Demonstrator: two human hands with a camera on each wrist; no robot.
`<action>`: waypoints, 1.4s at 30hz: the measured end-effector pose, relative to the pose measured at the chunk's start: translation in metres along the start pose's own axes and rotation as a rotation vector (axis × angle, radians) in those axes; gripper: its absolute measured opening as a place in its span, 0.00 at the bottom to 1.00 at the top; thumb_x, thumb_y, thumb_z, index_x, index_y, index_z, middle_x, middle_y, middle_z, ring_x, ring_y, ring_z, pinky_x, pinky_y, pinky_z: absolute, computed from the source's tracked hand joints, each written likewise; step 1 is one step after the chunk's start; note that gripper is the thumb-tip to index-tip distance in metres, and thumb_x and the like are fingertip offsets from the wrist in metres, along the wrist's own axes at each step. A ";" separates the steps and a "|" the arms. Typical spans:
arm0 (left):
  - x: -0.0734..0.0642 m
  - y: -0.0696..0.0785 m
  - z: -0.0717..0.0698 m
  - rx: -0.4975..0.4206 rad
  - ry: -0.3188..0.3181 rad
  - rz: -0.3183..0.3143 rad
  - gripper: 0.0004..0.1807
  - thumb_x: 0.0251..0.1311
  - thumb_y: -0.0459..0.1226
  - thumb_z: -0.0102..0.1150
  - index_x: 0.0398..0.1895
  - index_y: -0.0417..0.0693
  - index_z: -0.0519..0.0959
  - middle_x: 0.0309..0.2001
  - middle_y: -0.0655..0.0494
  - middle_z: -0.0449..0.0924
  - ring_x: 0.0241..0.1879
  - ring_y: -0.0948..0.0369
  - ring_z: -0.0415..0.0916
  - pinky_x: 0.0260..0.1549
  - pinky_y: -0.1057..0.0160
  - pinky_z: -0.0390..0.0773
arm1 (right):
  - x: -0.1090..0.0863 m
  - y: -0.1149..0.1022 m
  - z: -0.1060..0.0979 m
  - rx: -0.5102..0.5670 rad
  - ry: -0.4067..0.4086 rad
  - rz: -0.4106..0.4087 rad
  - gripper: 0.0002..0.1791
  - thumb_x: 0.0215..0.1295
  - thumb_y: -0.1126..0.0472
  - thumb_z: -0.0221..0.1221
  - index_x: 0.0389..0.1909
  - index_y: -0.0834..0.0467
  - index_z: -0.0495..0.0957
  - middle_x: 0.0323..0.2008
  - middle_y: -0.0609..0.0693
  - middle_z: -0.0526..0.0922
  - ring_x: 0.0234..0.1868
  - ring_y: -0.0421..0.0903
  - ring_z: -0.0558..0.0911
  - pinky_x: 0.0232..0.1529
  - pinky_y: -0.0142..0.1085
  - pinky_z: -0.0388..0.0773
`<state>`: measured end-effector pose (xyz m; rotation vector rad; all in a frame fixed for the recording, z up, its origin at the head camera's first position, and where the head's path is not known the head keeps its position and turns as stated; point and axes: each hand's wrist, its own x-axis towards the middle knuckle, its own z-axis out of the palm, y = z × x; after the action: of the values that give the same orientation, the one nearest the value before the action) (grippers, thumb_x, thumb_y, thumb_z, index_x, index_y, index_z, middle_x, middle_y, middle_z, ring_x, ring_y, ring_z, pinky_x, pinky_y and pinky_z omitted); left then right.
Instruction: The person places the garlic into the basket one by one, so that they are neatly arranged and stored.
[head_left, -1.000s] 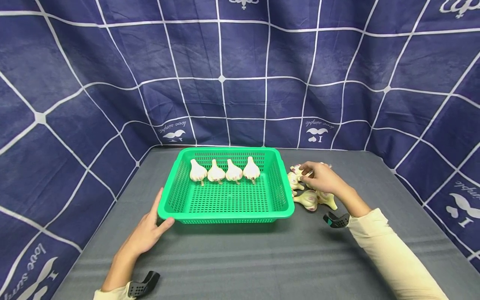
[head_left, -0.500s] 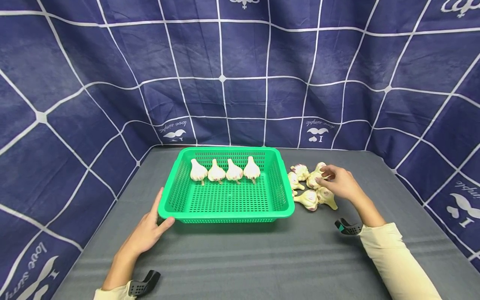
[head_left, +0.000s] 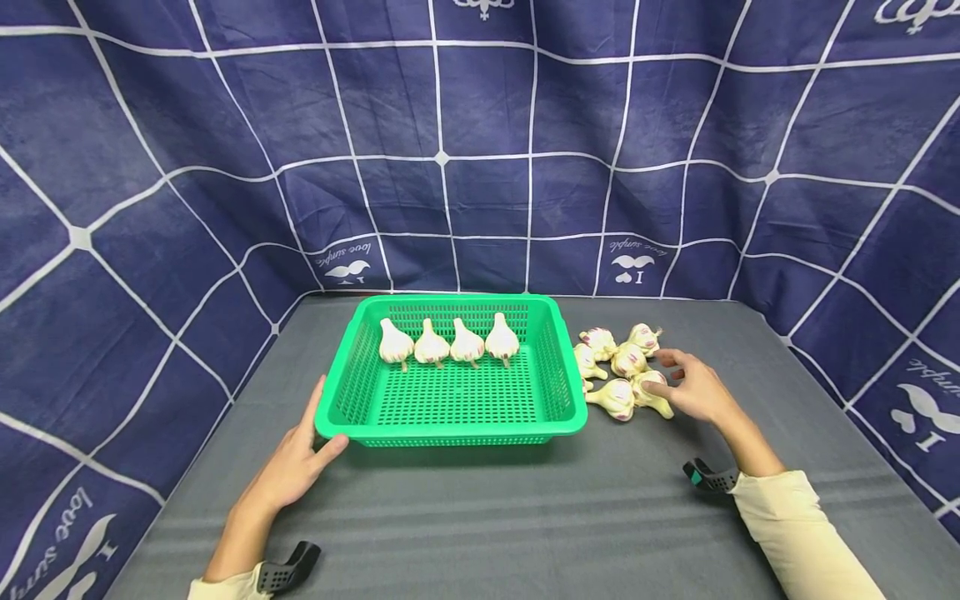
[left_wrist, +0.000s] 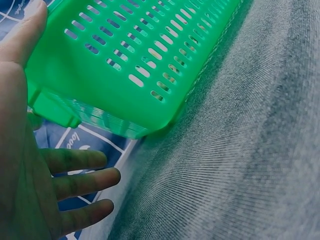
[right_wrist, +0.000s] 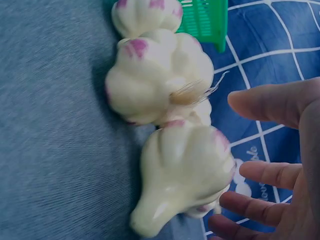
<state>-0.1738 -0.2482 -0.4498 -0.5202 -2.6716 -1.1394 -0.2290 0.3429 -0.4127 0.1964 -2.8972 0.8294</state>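
Note:
My left hand [head_left: 291, 465] touches the left front corner of a green plastic basket [head_left: 450, 432], its thumb at the rim. In the left wrist view three fingers [left_wrist: 82, 185] extend beyond the basket wall. Beside a heap of loose garlic, my right hand [head_left: 701, 390] is spread with nothing held. Its thumb overlaps the nearest garlic bulb [head_left: 651, 392] in the head view. That view also shows another garlic bulb [head_left: 628, 360] just behind. Up close in the right wrist view, a pale garlic bulb [right_wrist: 185, 165] with purple streaks lies beside the parted thumb and fingers.
Inside the basket, several garlic bulbs [head_left: 467, 343] stand in a row toward the back, stems up. More garlic [head_left: 613, 400] lies close against its right wall. Grey cloth [head_left: 480, 525] covers the table, and a blue checked curtain [head_left: 487, 200] encloses the back and sides.
My right hand has moved off the top of the garlic heap, to the right and nearer to me, uncovering the bulbs there. My left hand stays at the basket corner.

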 end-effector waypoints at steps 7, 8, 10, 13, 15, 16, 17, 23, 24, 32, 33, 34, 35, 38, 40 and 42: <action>-0.001 -0.002 0.001 0.003 0.009 0.005 0.51 0.66 0.40 0.61 0.81 0.57 0.35 0.73 0.32 0.54 0.67 0.34 0.59 0.64 0.58 0.60 | -0.006 0.007 0.007 0.020 -0.023 0.023 0.36 0.62 0.50 0.65 0.64 0.68 0.68 0.49 0.68 0.79 0.48 0.64 0.81 0.43 0.53 0.79; -0.001 -0.002 0.001 0.001 0.009 0.007 0.51 0.66 0.40 0.61 0.81 0.56 0.35 0.73 0.31 0.55 0.67 0.34 0.59 0.64 0.52 0.61 | -0.006 0.007 0.008 0.024 -0.025 0.025 0.36 0.62 0.50 0.65 0.64 0.68 0.68 0.49 0.68 0.79 0.47 0.64 0.81 0.43 0.53 0.79; -0.001 -0.002 0.002 -0.007 0.011 0.013 0.51 0.66 0.40 0.61 0.81 0.56 0.35 0.72 0.30 0.55 0.66 0.33 0.60 0.60 0.39 0.62 | -0.007 0.009 0.010 0.024 -0.029 0.032 0.36 0.62 0.50 0.65 0.64 0.68 0.68 0.48 0.68 0.79 0.47 0.63 0.81 0.42 0.51 0.79; -0.001 -0.002 0.002 -0.016 0.013 0.021 0.52 0.66 0.40 0.61 0.81 0.55 0.35 0.71 0.28 0.56 0.66 0.32 0.60 0.57 0.32 0.61 | -0.007 0.012 0.013 0.024 -0.037 0.042 0.37 0.62 0.48 0.66 0.64 0.68 0.68 0.48 0.67 0.79 0.47 0.61 0.82 0.42 0.50 0.79; -0.001 -0.002 0.002 -0.016 0.013 0.021 0.52 0.66 0.40 0.61 0.81 0.55 0.35 0.71 0.28 0.56 0.65 0.31 0.60 0.56 0.31 0.61 | -0.007 0.013 0.015 0.023 -0.040 0.047 0.37 0.62 0.48 0.66 0.64 0.68 0.69 0.48 0.66 0.80 0.47 0.60 0.82 0.42 0.48 0.78; -0.001 -0.002 0.002 -0.017 0.011 0.019 0.52 0.66 0.40 0.61 0.81 0.56 0.35 0.71 0.28 0.55 0.66 0.31 0.60 0.56 0.31 0.61 | -0.008 0.014 0.016 0.025 -0.040 0.050 0.37 0.62 0.47 0.66 0.64 0.67 0.69 0.47 0.65 0.80 0.46 0.60 0.82 0.42 0.47 0.78; 0.000 -0.001 0.002 -0.017 0.010 0.019 0.52 0.66 0.40 0.61 0.81 0.56 0.35 0.72 0.28 0.55 0.66 0.31 0.59 0.56 0.31 0.61 | -0.008 0.014 0.016 0.026 -0.039 0.051 0.37 0.62 0.47 0.66 0.64 0.68 0.69 0.47 0.65 0.80 0.46 0.59 0.82 0.42 0.47 0.78; 0.000 -0.002 0.002 -0.019 0.007 0.018 0.52 0.66 0.40 0.61 0.81 0.57 0.34 0.72 0.29 0.53 0.66 0.31 0.58 0.56 0.31 0.60 | -0.008 0.014 0.018 0.044 -0.010 0.052 0.37 0.62 0.46 0.67 0.62 0.68 0.71 0.45 0.64 0.81 0.45 0.58 0.82 0.39 0.43 0.77; 0.000 -0.002 0.002 -0.020 0.007 0.017 0.52 0.66 0.40 0.61 0.81 0.57 0.34 0.72 0.29 0.53 0.66 0.31 0.58 0.56 0.31 0.60 | -0.009 0.014 0.019 0.046 -0.003 0.051 0.37 0.61 0.46 0.67 0.61 0.68 0.71 0.45 0.64 0.82 0.44 0.57 0.82 0.39 0.43 0.77; 0.000 -0.003 0.001 -0.012 0.005 0.022 0.52 0.66 0.40 0.61 0.81 0.58 0.35 0.72 0.30 0.54 0.66 0.32 0.59 0.57 0.33 0.61 | -0.012 0.014 0.011 0.071 0.078 0.047 0.34 0.58 0.48 0.70 0.58 0.66 0.74 0.44 0.63 0.83 0.41 0.54 0.82 0.36 0.40 0.75; 0.000 -0.003 0.001 -0.005 0.009 0.023 0.52 0.66 0.40 0.61 0.81 0.57 0.35 0.72 0.30 0.54 0.66 0.33 0.59 0.57 0.34 0.62 | -0.012 0.012 0.008 0.074 0.096 0.045 0.34 0.58 0.47 0.70 0.58 0.65 0.75 0.44 0.63 0.83 0.42 0.55 0.81 0.36 0.40 0.75; 0.000 -0.003 0.001 0.001 0.014 0.023 0.52 0.65 0.40 0.62 0.81 0.57 0.35 0.72 0.31 0.55 0.66 0.33 0.60 0.57 0.36 0.62 | -0.013 0.011 0.006 0.072 0.115 0.041 0.34 0.58 0.47 0.70 0.58 0.65 0.75 0.45 0.64 0.82 0.42 0.56 0.82 0.36 0.41 0.75; 0.000 -0.004 0.001 0.004 0.018 0.024 0.52 0.65 0.40 0.62 0.81 0.57 0.36 0.72 0.31 0.55 0.66 0.34 0.60 0.57 0.37 0.63 | -0.013 0.010 0.004 0.074 0.134 0.038 0.34 0.57 0.47 0.70 0.58 0.64 0.76 0.46 0.64 0.82 0.43 0.58 0.82 0.36 0.41 0.75; 0.000 -0.003 0.001 0.002 0.021 0.026 0.52 0.65 0.40 0.62 0.81 0.57 0.36 0.72 0.31 0.55 0.66 0.34 0.60 0.56 0.37 0.63 | -0.013 0.005 -0.001 0.087 0.179 0.025 0.34 0.56 0.47 0.71 0.59 0.63 0.77 0.49 0.64 0.82 0.43 0.60 0.82 0.34 0.42 0.75; 0.000 -0.002 0.001 -0.008 0.013 0.026 0.52 0.65 0.40 0.62 0.81 0.58 0.35 0.72 0.30 0.55 0.66 0.33 0.60 0.56 0.34 0.62 | -0.012 0.002 -0.002 0.087 0.199 0.017 0.34 0.55 0.47 0.71 0.58 0.62 0.77 0.50 0.63 0.82 0.43 0.60 0.82 0.35 0.42 0.75; 0.000 -0.001 0.001 -0.016 0.006 0.024 0.52 0.65 0.40 0.62 0.81 0.58 0.35 0.72 0.30 0.54 0.66 0.32 0.59 0.55 0.32 0.61 | -0.011 0.000 -0.002 0.082 0.212 0.008 0.34 0.54 0.47 0.72 0.58 0.62 0.78 0.50 0.63 0.82 0.41 0.59 0.81 0.34 0.41 0.75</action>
<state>-0.1742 -0.2486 -0.4513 -0.5484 -2.6461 -1.1544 -0.2177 0.3446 -0.4126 0.0981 -2.6717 0.9110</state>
